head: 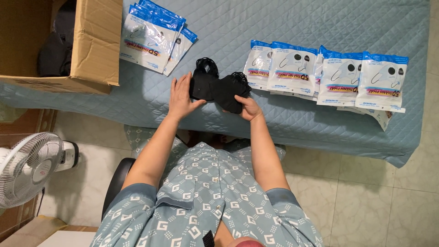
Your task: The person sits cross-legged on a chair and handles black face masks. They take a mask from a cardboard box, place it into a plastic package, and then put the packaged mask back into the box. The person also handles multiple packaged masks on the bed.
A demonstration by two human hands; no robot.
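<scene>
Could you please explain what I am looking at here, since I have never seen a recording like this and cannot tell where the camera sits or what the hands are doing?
There is no machine: a seated person works with two bare hands, and the one camera is worn on their head, looking down past their patterned clothing.

The left hand rests against a stack of black face masks. The right hand has its grip on a second black stack, lifted slightly.

The surface is a quilted blue cover. On it, to the right, lies a row of sealed mask packets, white with blue tops. Further packets are piled at the upper left beside an open cardboard box. A white fan stands on the floor.
</scene>
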